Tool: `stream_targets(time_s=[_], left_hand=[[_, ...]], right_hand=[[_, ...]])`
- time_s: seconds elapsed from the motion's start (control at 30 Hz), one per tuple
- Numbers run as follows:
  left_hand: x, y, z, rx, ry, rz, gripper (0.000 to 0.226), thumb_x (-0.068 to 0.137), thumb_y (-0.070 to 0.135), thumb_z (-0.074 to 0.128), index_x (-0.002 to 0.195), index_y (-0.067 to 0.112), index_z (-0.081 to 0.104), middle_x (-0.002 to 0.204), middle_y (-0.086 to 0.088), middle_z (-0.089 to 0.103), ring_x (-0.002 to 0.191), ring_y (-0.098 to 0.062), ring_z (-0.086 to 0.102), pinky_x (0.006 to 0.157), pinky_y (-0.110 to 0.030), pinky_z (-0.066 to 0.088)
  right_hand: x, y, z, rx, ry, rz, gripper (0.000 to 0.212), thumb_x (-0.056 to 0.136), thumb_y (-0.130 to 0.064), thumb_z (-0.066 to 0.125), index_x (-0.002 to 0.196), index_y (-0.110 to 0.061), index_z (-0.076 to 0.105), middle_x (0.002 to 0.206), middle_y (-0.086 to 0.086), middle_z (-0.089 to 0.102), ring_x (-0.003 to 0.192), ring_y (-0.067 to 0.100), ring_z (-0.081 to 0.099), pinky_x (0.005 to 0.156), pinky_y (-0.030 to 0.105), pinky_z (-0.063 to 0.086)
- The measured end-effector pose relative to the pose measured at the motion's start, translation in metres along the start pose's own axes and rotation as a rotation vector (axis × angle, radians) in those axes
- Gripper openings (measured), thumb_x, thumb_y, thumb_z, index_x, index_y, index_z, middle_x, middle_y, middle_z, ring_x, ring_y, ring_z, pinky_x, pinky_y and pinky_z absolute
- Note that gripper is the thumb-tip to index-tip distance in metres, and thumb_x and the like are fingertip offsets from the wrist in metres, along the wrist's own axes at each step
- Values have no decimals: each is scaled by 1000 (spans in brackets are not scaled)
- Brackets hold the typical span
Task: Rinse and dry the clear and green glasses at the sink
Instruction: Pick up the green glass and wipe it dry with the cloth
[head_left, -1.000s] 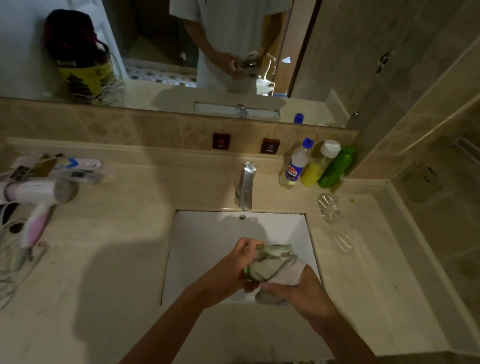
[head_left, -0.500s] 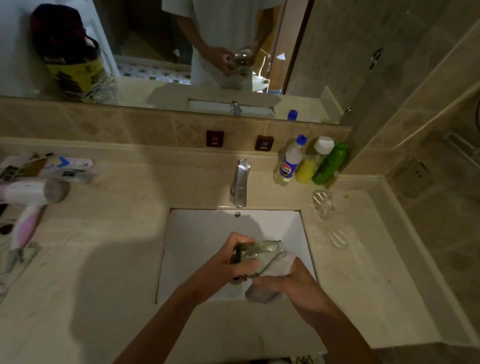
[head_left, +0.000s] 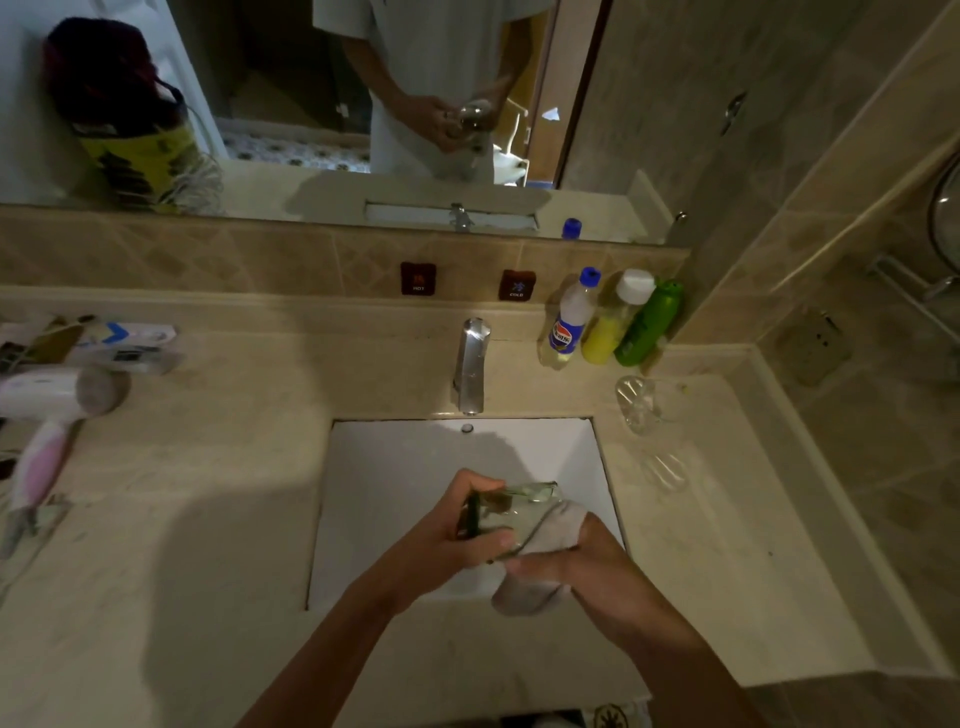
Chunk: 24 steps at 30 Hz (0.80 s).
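Over the white sink (head_left: 395, 499): green glass (head_left: 501, 512) gripped on its side in the left hand (head_left: 447, 540), fingers curled round the base end, thumb along the near wall. Pressed against its open end, a grey cloth (head_left: 540, 561) bunched in the right hand (head_left: 597, 577), fingers curled round the fabric. Rim partly covered by cloth; glass tint hard to read in the dim light, only a dark green streak plain near the base. How far the cloth reaches inside, not visible.

Right of the basin, on the beige stone counter (head_left: 208, 519), a clear glass (head_left: 641, 402) lying tilted, nothing visible inside; beside it toward the front, a faint transparent shape (head_left: 665, 470), too dim to identify. Behind, against the tiled ledge, three bottles touching in a row: blue-capped clear bottle (head_left: 569, 322), mostly drained; white-capped bottle (head_left: 613, 322) of yellow liquid; green bottle (head_left: 647, 325), opaque.

Chrome tap (head_left: 470, 364) at the basin's back edge. At far left, a pink-and-white hair dryer (head_left: 47, 415), cut off by the frame. Above, a wall mirror (head_left: 311, 104) reflecting a white-shirted torso and the hands.
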<state>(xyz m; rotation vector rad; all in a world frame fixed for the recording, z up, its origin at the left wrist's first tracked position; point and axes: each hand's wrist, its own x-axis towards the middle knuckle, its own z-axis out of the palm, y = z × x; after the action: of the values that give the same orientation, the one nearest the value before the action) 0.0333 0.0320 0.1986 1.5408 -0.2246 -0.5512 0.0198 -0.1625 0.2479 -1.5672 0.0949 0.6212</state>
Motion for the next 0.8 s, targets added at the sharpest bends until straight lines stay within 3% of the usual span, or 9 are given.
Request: stream_targets(time_s=[0.07,0.13,0.2,0.3,0.4,0.5,0.63,0.7,0.8], left_hand=[[2,-1,0,-159,15,-80,50,92,53,64,126,19,54,117,-13,60,96,-29,62,83,-52,55],[1,4,2,-399,-30,-202,63,97,62,47,124,8,61,111,-20,60,85,-31,57,71,-40,50],[1,9,6,-497,-26,-333,62,97,65,43,114,13,73,108,-20,56,93,-32,51,77,-37,43],[-1,9,11,-383,81,-327,59,87,58,54,111,6,65,101,-20,58,89,-29,54,74,-38,45],[-6,4,9,-146,49,-85,39,97,37,59,120,7,48,104,-15,59,78,-15,59,65,-32,49],[-9,-1,2,61,-13,-4,34,97,22,66,124,17,47,118,-6,59,94,-10,63,81,-32,57],[-8,3,-2,-320,-28,-191,63,100,60,46,124,3,57,106,-15,62,81,-23,59,68,-35,53],[-7,9,2,-406,-65,-306,71,103,63,31,116,5,70,87,-17,59,67,-20,51,56,-27,43],[-6,13,9,-361,36,-354,57,102,57,42,93,11,74,74,-13,55,58,-17,49,53,-26,37]], right_hand=[[-5,-2,5,-33,35,-1,32,74,6,76,101,-9,74,91,7,78,86,22,74,66,35,60],[-8,2,10,-121,50,-50,34,75,12,73,89,-19,75,80,-6,77,77,7,73,64,23,57],[-12,3,16,-217,67,-122,40,75,7,75,84,-32,73,82,-18,76,79,-2,70,68,13,53],[-10,8,17,-259,96,-136,43,72,2,79,84,-39,76,88,-16,76,82,3,71,69,16,54],[-7,3,9,-112,44,-36,35,73,11,75,96,-15,77,89,4,78,87,22,74,69,32,60],[-4,1,2,13,-63,-33,37,78,12,68,113,-1,70,108,19,73,105,33,69,84,38,57],[-6,7,11,-117,67,-4,38,69,4,80,102,-14,75,97,6,77,94,26,72,76,42,60],[-6,14,16,-241,107,-35,40,68,7,80,96,-21,76,93,-5,78,89,15,73,74,32,60],[-4,21,21,-267,126,-38,41,64,4,81,96,-19,77,92,-3,77,88,15,72,75,33,61]])
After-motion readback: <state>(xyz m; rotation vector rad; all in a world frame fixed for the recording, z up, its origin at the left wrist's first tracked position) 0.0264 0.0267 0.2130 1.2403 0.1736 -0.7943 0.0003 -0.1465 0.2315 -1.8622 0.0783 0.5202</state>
